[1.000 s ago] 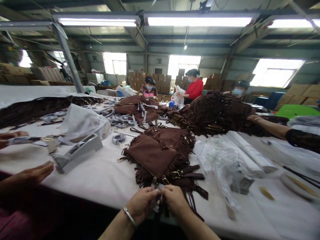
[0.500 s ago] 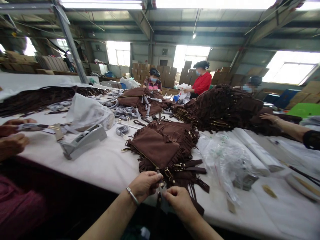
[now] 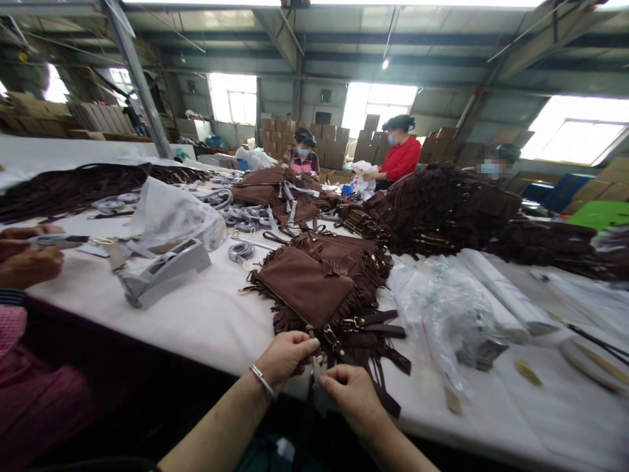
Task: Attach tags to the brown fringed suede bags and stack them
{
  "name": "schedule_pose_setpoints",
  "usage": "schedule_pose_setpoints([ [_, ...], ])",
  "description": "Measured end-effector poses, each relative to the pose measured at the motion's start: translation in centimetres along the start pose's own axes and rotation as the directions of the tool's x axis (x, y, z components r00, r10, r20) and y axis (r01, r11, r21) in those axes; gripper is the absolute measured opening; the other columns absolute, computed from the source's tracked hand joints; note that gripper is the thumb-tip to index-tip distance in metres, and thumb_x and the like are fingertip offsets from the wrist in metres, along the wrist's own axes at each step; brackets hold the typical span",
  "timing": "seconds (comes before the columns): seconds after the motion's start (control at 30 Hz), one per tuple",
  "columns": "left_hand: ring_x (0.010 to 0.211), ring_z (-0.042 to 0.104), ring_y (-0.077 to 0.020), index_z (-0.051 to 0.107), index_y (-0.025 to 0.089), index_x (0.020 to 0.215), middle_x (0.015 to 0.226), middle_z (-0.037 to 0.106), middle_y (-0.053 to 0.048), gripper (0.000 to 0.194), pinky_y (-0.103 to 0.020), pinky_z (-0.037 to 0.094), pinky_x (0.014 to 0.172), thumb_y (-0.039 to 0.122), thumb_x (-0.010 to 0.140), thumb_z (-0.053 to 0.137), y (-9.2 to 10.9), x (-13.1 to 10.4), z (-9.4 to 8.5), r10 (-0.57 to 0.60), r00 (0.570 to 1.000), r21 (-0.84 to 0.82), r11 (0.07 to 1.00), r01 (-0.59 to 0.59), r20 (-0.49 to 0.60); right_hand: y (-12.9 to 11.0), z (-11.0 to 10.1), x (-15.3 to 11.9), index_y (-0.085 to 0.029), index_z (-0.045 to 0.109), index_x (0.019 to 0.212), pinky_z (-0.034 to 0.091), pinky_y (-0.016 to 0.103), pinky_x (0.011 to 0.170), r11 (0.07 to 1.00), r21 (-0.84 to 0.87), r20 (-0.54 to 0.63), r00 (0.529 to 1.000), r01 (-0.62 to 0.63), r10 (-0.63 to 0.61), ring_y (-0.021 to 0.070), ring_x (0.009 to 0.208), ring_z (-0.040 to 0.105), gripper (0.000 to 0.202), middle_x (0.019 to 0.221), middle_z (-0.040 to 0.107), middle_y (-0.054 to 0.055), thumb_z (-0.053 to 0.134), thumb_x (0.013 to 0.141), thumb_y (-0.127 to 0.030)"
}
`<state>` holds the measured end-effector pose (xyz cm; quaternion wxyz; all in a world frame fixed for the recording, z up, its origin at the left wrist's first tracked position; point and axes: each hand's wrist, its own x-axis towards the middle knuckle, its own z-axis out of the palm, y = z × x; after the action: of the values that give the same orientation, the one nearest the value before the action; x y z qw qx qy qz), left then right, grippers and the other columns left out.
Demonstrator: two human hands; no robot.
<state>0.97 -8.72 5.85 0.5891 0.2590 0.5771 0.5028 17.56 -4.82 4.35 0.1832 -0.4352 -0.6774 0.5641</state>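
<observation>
My left hand (image 3: 289, 356) is pinched closed on the end of a brown strap with a metal clasp at the table's front edge. Close beside it, my right hand (image 3: 352, 395) pinches a small piece of pale, thin wrapping (image 3: 319, 380) around the metal fitting. A dark strap hangs below the fingers, over the edge. Just beyond my hands lies a stack of brown fringed bags (image 3: 307, 282), the top one with a gold zip. Gold clips (image 3: 330, 338) and brown straps (image 3: 378, 324) stick out from the stack's near side.
A grey tape dispenser (image 3: 167, 272) stands left, near a co-worker's hands (image 3: 34, 259). Right are crumpled clear plastic (image 3: 437, 314), white rolls (image 3: 506, 295) and a large heap of brown fringed bags (image 3: 437, 206). Wrapped grey straps (image 3: 240, 251) lie behind; other people work across the table.
A co-worker's arm at the right has left the view. The co-worker's hands at the left have shifted slightly. My hands stay almost in place at the clasp.
</observation>
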Motion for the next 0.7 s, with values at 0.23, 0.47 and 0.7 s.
schedule_pose_setpoints([
  [0.23,0.045,0.038,-0.0049,0.05,0.017,0.066,0.054,0.051,0.004,0.044,-0.019,0.021,0.043,0.052,0.062,0.075,-0.02,-0.15,0.07,0.004,1.0,0.024,1.0,-0.003,-0.024,0.05,-0.2,-0.35,-0.011,0.073,0.067,0.037,0.025,0.057,0.999,0.02,-0.015,0.999,-0.031,0.031,0.0166,0.061,0.054,0.029,0.062,0.066,0.004,0.064,0.071,-0.038],
  [0.47,0.044,0.038,-0.0055,0.052,0.016,0.063,0.053,0.052,0.003,0.04,-0.02,0.024,0.043,0.051,0.063,0.071,-0.14,-0.14,0.2,0.051,0.996,0.144,0.989,-0.04,-0.075,-0.02,-0.22,-0.25,-0.013,0.076,0.069,0.038,0.026,0.058,1.0,0.008,-0.018,1.0,-0.025,0.025,0.0179,0.062,0.057,0.029,0.063,0.069,0.005,0.063,0.073,-0.039],
  [0.7,0.044,0.038,-0.0063,0.052,0.016,0.06,0.05,0.048,0.005,0.038,-0.021,0.025,0.044,0.049,0.063,0.07,-0.27,-0.14,0.73,0.073,0.995,0.183,0.981,-0.059,-0.07,0.35,0.06,0.34,-0.011,0.076,0.071,0.041,0.026,0.06,0.995,0.093,-0.032,0.999,-0.019,0.022,0.0192,0.065,0.06,0.034,0.068,0.072,0.008,0.063,0.073,-0.043],
])
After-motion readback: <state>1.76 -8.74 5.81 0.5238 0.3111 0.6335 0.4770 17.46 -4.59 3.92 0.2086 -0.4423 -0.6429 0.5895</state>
